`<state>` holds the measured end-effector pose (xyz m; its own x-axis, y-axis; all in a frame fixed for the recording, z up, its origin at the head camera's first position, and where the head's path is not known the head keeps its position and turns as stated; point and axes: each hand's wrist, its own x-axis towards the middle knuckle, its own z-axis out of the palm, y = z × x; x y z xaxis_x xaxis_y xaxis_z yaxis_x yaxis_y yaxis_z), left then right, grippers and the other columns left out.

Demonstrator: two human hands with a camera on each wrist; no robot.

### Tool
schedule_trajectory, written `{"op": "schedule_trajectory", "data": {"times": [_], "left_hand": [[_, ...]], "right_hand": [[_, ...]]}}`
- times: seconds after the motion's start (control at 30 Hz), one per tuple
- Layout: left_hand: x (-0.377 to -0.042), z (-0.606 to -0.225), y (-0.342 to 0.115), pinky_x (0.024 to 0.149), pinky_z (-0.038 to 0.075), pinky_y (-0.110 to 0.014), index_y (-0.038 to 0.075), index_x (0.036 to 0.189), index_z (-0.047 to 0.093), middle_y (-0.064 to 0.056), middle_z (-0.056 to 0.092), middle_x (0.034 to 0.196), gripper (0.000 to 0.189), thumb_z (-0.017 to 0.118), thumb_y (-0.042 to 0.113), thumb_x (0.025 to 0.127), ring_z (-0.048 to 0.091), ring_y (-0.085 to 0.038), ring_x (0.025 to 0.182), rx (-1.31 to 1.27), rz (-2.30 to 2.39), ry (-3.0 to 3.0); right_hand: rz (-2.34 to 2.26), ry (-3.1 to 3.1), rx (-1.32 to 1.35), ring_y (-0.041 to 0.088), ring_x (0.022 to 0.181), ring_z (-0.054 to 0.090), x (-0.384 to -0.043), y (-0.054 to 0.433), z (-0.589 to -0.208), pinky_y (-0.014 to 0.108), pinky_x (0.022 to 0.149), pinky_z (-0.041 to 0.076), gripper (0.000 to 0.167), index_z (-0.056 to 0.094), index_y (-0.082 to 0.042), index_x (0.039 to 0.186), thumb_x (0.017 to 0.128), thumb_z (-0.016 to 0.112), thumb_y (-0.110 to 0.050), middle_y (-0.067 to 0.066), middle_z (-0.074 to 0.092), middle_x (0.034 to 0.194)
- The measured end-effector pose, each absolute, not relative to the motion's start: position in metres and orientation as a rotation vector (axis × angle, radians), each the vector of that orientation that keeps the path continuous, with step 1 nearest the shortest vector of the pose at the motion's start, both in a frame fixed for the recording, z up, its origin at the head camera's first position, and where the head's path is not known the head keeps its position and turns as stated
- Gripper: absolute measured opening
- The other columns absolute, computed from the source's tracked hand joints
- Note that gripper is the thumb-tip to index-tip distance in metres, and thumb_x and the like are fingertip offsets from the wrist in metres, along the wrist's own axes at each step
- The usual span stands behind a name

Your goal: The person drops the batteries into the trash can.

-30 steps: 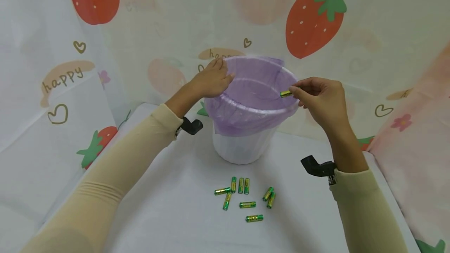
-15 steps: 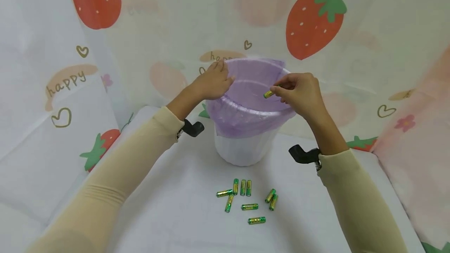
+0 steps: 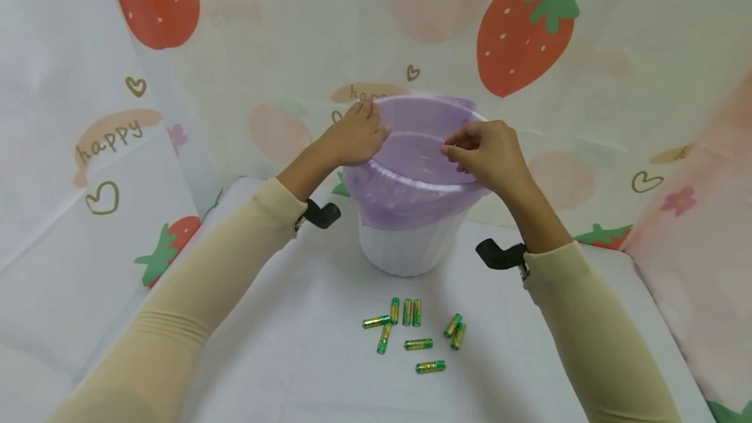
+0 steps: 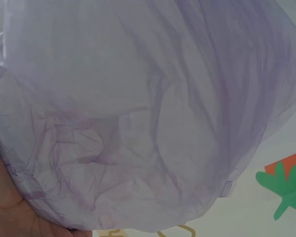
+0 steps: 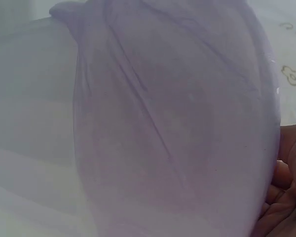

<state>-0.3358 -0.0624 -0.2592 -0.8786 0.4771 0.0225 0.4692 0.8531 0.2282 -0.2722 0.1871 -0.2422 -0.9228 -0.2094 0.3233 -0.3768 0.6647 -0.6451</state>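
Note:
A white trash can (image 3: 405, 250) lined with a purple plastic bag (image 3: 405, 204) stands upright on the white surface, the bag folded down over its rim. My left hand (image 3: 355, 136) grips the rim at the left. Over the right side of the opening is my right hand (image 3: 484, 152), thumb and fingertips close together, with no battery showing between them. In the left wrist view, part of the left hand (image 4: 19, 212) lies against the outside of the bag. The right wrist view shows the right hand (image 5: 286, 187) at the bag's edge, its fingertips hidden.
Several green and gold batteries lie in front of the can, among them one battery (image 3: 431, 367) nearest me and another battery (image 3: 418, 344) just behind it. A strawberry-printed cloth (image 3: 294, 31) hangs behind the can. Each wrist wears a black camera mount (image 3: 499, 254).
My right hand has moved left from the can's right rim to over the opening. The battery between its fingertips is no longer visible. My left hand stays at the rim.

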Motion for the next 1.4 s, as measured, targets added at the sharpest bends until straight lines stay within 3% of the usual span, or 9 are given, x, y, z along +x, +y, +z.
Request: {"op": "schedule_trajectory", "data": {"times": [0.2, 0.43, 0.7, 0.87, 1.4], "left_hand": [[-0.337, -0.261, -0.063, 0.126, -0.004, -0.038, -0.014, 0.156, 0.005, -0.028, -0.003, 0.166, 0.068, 0.017, 0.036, 0.112, -0.005, -0.036, 0.155, 0.767, 0.357, 3.002], [-0.338, -0.262, -0.063, 0.127, -0.003, -0.038, -0.014, 0.156, 0.004, -0.028, -0.003, 0.166, 0.067, 0.018, 0.035, 0.112, -0.005, -0.036, 0.155, 0.762, 0.355, 3.005], [-0.336, -0.262, -0.059, 0.127, -0.003, -0.038, -0.014, 0.155, 0.004, -0.029, -0.003, 0.165, 0.067, 0.018, 0.035, 0.112, -0.004, -0.037, 0.155, 0.772, 0.341, 3.007], [-0.336, -0.261, -0.059, 0.127, -0.002, -0.039, -0.014, 0.156, 0.004, -0.029, -0.003, 0.166, 0.068, 0.018, 0.036, 0.112, -0.004, -0.038, 0.155, 0.760, 0.356, 3.008], [-0.333, -0.259, -0.060, 0.127, -0.001, -0.039, -0.014, 0.156, 0.007, -0.029, 0.000, 0.166, 0.067, 0.018, 0.034, 0.112, -0.003, -0.037, 0.155, 0.758, 0.376, 3.016]], "right_hand": [[1.087, -2.593, 0.502, 0.019, 0.062, 0.066, -0.258, 0.189, -0.244, 0.020, 0.054, 0.054, 0.012, 0.078, -0.004, 0.094, 0.090, 0.077, -0.015, 0.008, 0.073, 0.077], [1.072, -2.474, 0.510, 0.009, 0.063, 0.067, -0.236, 0.192, -0.250, 0.016, 0.058, 0.054, 0.010, 0.079, -0.004, 0.092, 0.091, 0.077, -0.014, 0.009, 0.075, 0.080], [1.082, -2.402, 0.502, 0.014, 0.064, 0.069, -0.212, 0.199, -0.249, 0.014, 0.059, 0.053, 0.014, 0.079, -0.002, 0.092, 0.091, 0.078, -0.017, 0.010, 0.074, 0.079], [1.086, -2.387, 0.527, 0.009, 0.064, 0.067, -0.197, 0.203, -0.253, 0.014, 0.058, 0.051, 0.015, 0.079, -0.003, 0.091, 0.091, 0.078, -0.018, 0.010, 0.073, 0.077], [1.103, -2.466, 0.462, 0.011, 0.063, 0.066, -0.159, 0.213, -0.296, 0.019, 0.055, 0.052, 0.014, 0.078, -0.009, 0.091, 0.095, 0.074, -0.022, -0.003, 0.072, 0.074]]}}
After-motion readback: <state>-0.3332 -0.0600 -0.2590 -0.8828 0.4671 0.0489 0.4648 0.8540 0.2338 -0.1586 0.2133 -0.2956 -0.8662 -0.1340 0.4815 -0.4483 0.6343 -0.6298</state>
